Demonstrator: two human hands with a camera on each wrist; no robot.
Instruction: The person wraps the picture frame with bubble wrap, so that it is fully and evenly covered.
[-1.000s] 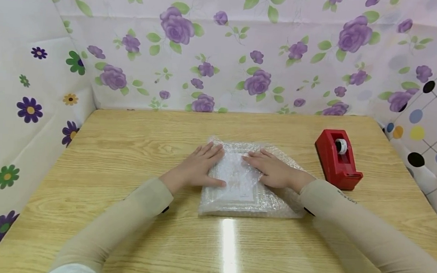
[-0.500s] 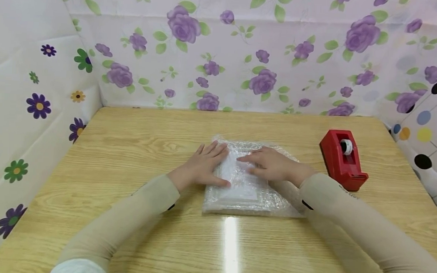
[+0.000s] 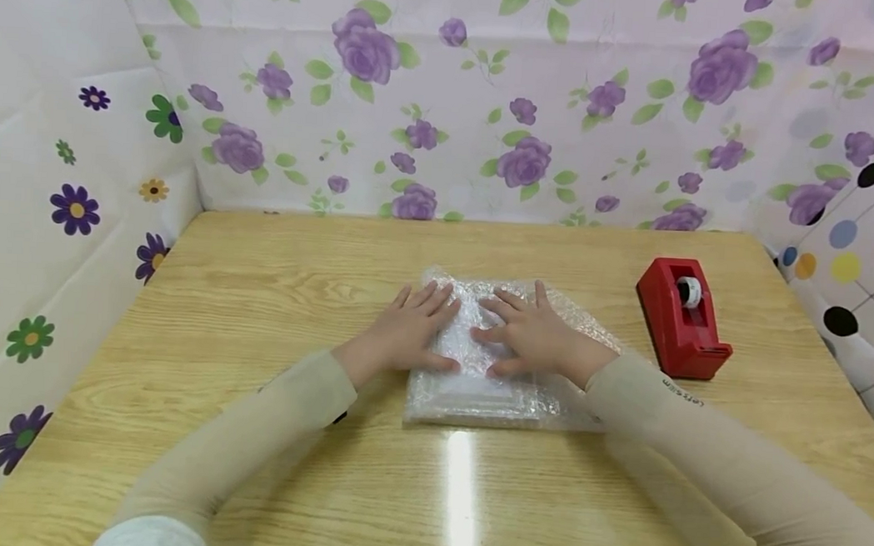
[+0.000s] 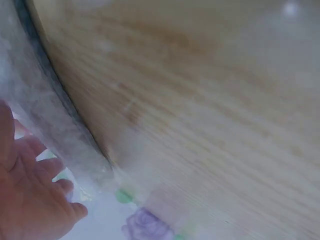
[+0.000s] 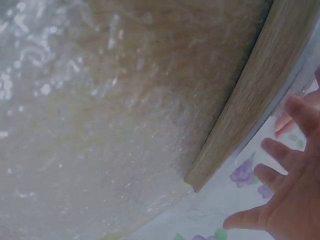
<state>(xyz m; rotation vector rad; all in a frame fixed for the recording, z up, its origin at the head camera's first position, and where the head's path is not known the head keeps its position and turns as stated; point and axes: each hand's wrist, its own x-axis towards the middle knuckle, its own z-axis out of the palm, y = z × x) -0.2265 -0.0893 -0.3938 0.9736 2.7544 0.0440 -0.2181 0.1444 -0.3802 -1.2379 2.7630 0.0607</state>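
Far left of the red tape dispenser (image 3: 695, 351): flowered cloth (image 3: 16, 155), creased, hanging beside the wood-grain table (image 3: 294, 273).

Nearer, left of the dispenser: left hand (image 3: 409, 328), palm down on the left side of the bubble wrap (image 3: 549, 403). Fingers straight, slightly fanned, thumb well apart; nothing gripped. Left wrist view agrees: fingertips separate, beside the edge of the wrap.

Just left of the dispenser: the wrap itself, flat on the table. Inside it, a flat rectangular thing (image 3: 468, 383) with a pale face, blurred by the film and its glare. Right wrist view gives a wood-grained strip (image 5: 245, 95) with a squared end; cannot tell how many layers cover it. The wrap runs past the thing's right side as a slack flap toward the dispenser.

Between left hand and dispenser: right hand (image 3: 534, 337), over the upper middle of the wrap. Fingers spread wide, thumb out, nothing pinched. Cannot tell whether every fingertip touches the film.

Dispenser: upright, holding one tape roll (image 3: 690, 292) with a white core.

Right of the dispenser: dotted cloth (image 3: 868, 274). Behind it: rose-printed cloth (image 3: 448, 98).
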